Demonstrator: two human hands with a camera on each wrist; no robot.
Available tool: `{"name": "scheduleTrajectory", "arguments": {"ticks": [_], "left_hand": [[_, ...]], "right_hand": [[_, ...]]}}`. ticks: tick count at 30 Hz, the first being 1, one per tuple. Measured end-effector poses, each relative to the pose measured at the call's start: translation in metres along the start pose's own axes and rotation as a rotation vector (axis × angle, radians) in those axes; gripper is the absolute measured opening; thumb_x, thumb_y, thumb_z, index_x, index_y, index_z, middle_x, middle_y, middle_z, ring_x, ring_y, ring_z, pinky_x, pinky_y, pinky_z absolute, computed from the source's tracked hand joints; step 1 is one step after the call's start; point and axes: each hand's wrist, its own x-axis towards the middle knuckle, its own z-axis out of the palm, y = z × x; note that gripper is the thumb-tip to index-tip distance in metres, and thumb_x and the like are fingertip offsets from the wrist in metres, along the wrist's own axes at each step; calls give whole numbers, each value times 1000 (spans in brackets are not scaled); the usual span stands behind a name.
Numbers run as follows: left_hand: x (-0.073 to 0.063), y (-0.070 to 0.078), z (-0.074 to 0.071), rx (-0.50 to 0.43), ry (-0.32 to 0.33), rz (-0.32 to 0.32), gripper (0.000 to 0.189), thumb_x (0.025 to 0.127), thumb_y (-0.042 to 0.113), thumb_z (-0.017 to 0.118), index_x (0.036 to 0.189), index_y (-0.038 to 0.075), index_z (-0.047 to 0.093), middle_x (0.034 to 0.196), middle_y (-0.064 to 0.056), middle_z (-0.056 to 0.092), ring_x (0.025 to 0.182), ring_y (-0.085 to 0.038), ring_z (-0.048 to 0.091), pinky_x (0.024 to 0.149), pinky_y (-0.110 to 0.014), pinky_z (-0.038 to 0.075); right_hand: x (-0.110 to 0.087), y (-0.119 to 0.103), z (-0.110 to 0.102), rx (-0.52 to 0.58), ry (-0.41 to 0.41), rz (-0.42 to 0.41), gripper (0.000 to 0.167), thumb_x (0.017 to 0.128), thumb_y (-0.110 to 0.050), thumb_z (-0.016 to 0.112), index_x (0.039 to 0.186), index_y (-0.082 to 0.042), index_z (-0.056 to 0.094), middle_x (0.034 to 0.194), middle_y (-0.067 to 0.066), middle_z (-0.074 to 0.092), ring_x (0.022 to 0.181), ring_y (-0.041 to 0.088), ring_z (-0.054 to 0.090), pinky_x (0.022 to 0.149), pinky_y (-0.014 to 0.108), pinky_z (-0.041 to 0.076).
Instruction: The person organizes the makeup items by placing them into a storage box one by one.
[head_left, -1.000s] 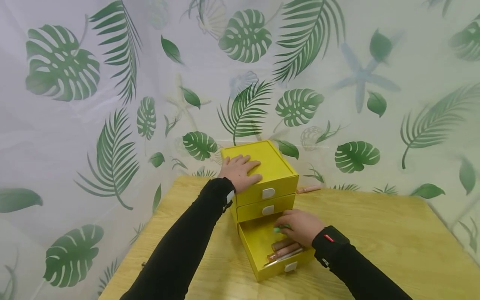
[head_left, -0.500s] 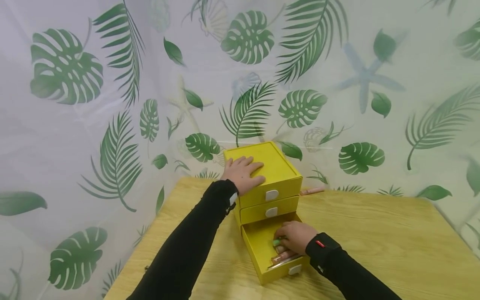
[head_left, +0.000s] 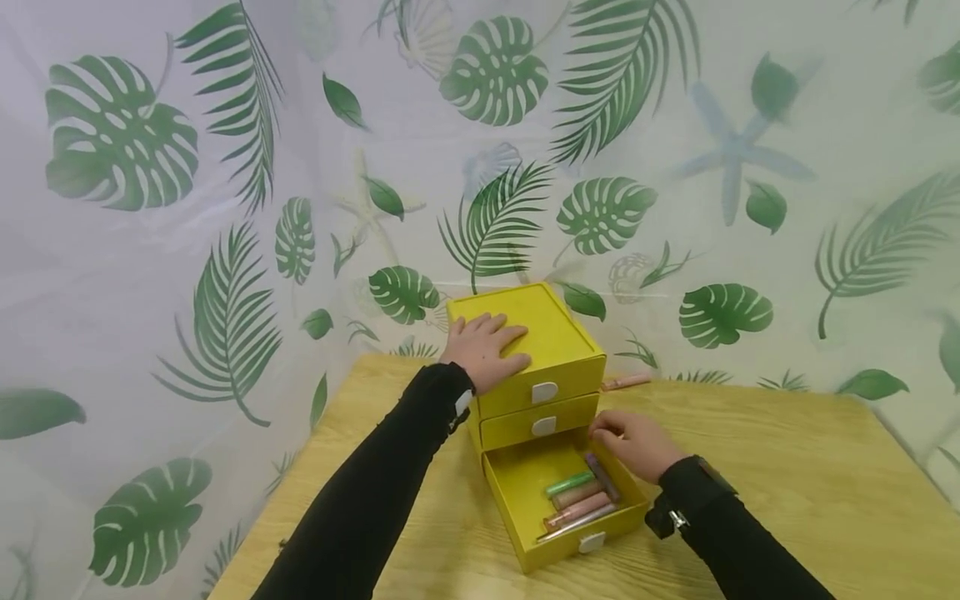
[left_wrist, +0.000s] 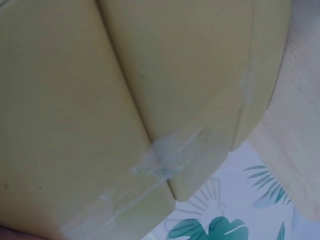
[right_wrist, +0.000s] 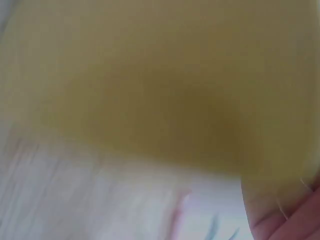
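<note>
A yellow drawer box [head_left: 551, 375] stands on the table with its bottom drawer [head_left: 517, 508] pulled out. Spread flat on the box's top is my left hand [head_left: 483, 350]. My right hand [head_left: 637, 442] is over the drawer's right wall near the back, fingers loosely bent, with nothing visible in them. Inside the drawer lie a green tube [head_left: 570, 483], a purple stick [head_left: 602, 477], a brown tube [head_left: 577, 494], a pink tube [head_left: 577, 510] and a thin silvery stick [head_left: 576, 524]. The left wrist view shows the box's taped side [left_wrist: 165, 100]; the right wrist view is blurred yellow with fingers [right_wrist: 295, 220] at lower right.
A pink stick [head_left: 627, 382] lies on the wooden table [head_left: 787, 467] behind the box, to the right. Two upper drawers with white pull tabs [head_left: 544, 392] are closed. A leaf-patterned sheet [head_left: 720, 167] hangs behind the table.
My right hand has moved from among the tubes up and right to the drawer's side wall. The green tube now lies in the drawer and the purple stick shows. The left hand stays put.
</note>
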Motion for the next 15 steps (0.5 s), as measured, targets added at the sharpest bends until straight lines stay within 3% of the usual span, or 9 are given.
{"name": "scheduleTrajectory", "arguments": {"ticks": [5, 10, 15], "left_hand": [[-1, -7, 2, 2, 1, -25, 61, 102, 58, 41, 156, 29, 42, 164, -5, 30, 152, -29, 22, 122, -57, 9], [-1, -8, 2, 7, -9, -37, 61, 101, 59, 41, 156, 30, 43, 165, -4, 30, 152, -28, 22, 122, -57, 10], [3, -3, 0, -10, -1, -12, 61, 102, 58, 41, 155, 30, 44, 165, -4, 30, 152, -28, 21, 122, -57, 9]], "right_hand": [[7, 44, 6, 6, 88, 94, 17, 100, -8, 61, 113, -2, 70, 111, 16, 68, 102, 37, 64, 87, 54, 52], [21, 81, 22, -46, 63, 173, 38, 94, -6, 59, 130, 8, 59, 127, 33, 56, 117, 52, 55, 96, 62, 47], [47, 102, 16, -117, 22, 179, 55, 87, -1, 58, 141, 10, 49, 140, 39, 46, 127, 57, 45, 102, 67, 40]]}}
